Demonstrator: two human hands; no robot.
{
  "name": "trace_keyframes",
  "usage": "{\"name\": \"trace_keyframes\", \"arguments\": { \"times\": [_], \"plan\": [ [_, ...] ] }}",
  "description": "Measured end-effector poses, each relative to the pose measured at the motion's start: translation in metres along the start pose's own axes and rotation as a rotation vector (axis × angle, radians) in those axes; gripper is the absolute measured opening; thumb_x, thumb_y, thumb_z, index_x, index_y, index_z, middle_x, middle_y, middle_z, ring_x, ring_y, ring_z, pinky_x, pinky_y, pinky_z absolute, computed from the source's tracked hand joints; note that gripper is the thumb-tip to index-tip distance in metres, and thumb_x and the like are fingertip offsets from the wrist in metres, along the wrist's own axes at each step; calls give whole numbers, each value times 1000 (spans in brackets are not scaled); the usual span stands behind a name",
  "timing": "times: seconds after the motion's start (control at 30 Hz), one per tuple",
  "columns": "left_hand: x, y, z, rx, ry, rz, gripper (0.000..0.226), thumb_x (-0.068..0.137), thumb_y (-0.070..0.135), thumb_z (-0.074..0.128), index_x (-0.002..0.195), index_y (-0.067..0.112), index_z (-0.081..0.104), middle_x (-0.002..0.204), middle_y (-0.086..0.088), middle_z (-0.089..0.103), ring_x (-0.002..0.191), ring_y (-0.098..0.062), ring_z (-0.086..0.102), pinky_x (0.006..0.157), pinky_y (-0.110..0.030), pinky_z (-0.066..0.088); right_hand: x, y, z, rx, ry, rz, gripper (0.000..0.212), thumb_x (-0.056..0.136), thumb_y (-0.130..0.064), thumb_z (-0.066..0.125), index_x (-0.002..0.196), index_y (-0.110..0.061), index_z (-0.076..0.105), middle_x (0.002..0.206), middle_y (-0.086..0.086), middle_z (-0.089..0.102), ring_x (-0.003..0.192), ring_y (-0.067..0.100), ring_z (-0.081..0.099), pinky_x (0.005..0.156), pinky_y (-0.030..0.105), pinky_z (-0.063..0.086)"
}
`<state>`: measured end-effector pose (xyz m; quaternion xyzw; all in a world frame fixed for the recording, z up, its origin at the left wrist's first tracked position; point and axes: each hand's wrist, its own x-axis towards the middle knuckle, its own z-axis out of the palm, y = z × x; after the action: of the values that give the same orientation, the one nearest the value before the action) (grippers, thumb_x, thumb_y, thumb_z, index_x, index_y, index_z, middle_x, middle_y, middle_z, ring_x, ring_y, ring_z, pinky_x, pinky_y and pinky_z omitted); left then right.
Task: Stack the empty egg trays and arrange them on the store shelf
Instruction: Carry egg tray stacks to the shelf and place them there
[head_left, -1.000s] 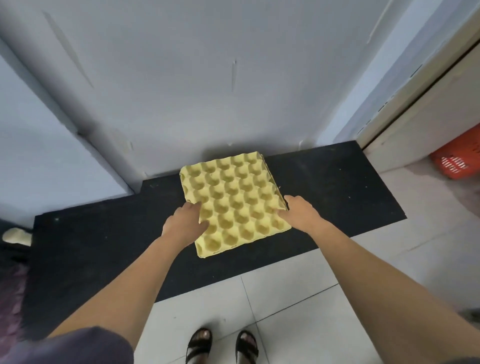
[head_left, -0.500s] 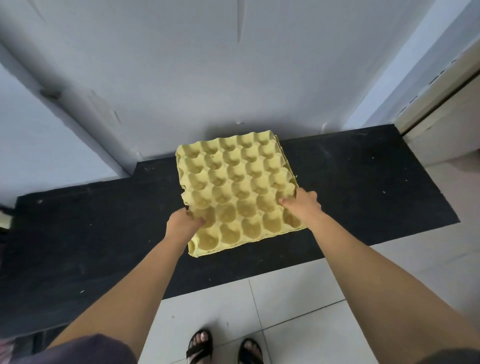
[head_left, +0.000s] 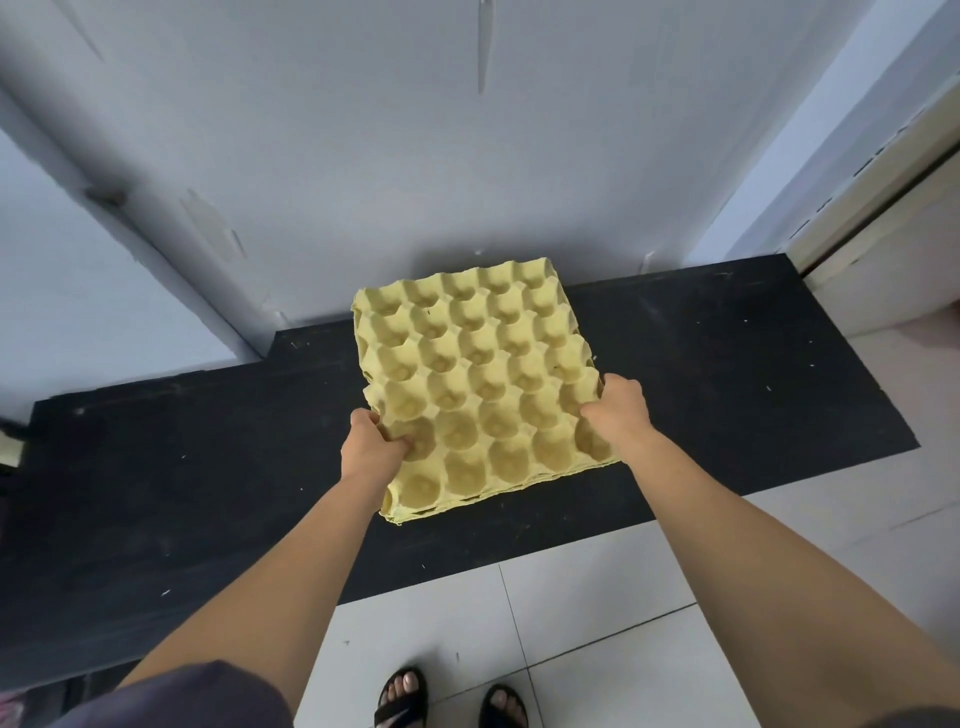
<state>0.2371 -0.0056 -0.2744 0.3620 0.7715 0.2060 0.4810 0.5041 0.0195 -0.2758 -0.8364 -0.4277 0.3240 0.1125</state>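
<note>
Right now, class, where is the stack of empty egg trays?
The egg tray stack is mid-frame in the head view, gripped at its sides by the left hand and right hand, over the black platform before the grey wall.

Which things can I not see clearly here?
Head view: egg trays show thin layered edges, too fine to count.
Head view: the trays hide the grip's lower fingers, left hand and right hand.
Head view: trays cover whether their far edge touches the black platform.
</note>
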Motion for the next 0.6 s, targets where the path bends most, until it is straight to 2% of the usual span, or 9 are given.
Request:
{"name": "trace_keyframes", "arguments": {
  "times": [0.1,0.2,0.3,0.37,0.4,0.43,0.5,0.53,0.6],
  "plan": [
    [-4,-2,0,-51,42,35,50,87,6,62,130,9,37,90,1,45,89,-21,47,76,-31,38,-1,-4,-2,68,-6,25,19,76,-10,57,95,-8,58,113,16,54,94,35,58,66,34,43],
    [-9,2,-4,-97,49,61,55,87,5,61,135,9,35,83,6,40,89,-19,45,78,-29,36,-8,-10,-11,62,19,37,28,78,-13,59,106,-12,57,117,13,52,102,36,55,73,35,45],
    [-13,16,-13,-137,27,61,59,85,3,64,136,11,35,94,5,44,93,-17,45,82,-30,38,-13,-17,-23,41,70,43,44,82,-15,59,126,-15,52,123,11,48,111,35,50,83,39,46],
    [-8,23,-16,-169,25,13,63,82,5,67,136,18,37,110,1,50,100,-20,49,92,-37,43,-16,-22,-30,-22,129,35,42,83,-18,60,125,-17,53,122,10,51,112,34,49,86,42,47],
    [-5,26,-17,-171,30,-26,62,81,7,67,134,21,40,114,-2,53,104,-26,52,94,-43,46,-17,-24,-31,-40,143,25,36,83,-19,60,118,-17,56,119,10,53,110,34,50,84,42,48],
    [-1,26,-17,-179,20,-66,59,81,8,66,133,21,43,115,-7,55,104,-31,55,89,-45,50,-17,-25,-31,-36,143,13,27,82,-17,59,109,-16,57,116,11,54,106,34,52,77,39,47],
    [7,22,-16,-251,-56,-117,54,80,2,64,131,14,50,109,-11,61,86,-31,58,76,-45,53,-16,-22,-28,3,109,1,18,82,-13,56,100,-13,56,114,13,54,93,32,55,65,33,41],
    [8,20,-15,-284,-91,-138,48,80,-2,65,125,11,54,106,-12,62,81,-29,56,78,-46,54,-15,-20,-25,22,83,4,22,82,-11,55,104,-12,57,115,14,53,86,30,56,61,30,39],
    [9,14,-13,-285,-115,-155,35,80,-4,66,111,8,58,103,-14,61,84,-28,57,87,-48,51,-13,-13,-19,38,43,14,36,84,-10,54,120,-13,55,121,13,51,81,24,52,60,29,38]
  ]
}}
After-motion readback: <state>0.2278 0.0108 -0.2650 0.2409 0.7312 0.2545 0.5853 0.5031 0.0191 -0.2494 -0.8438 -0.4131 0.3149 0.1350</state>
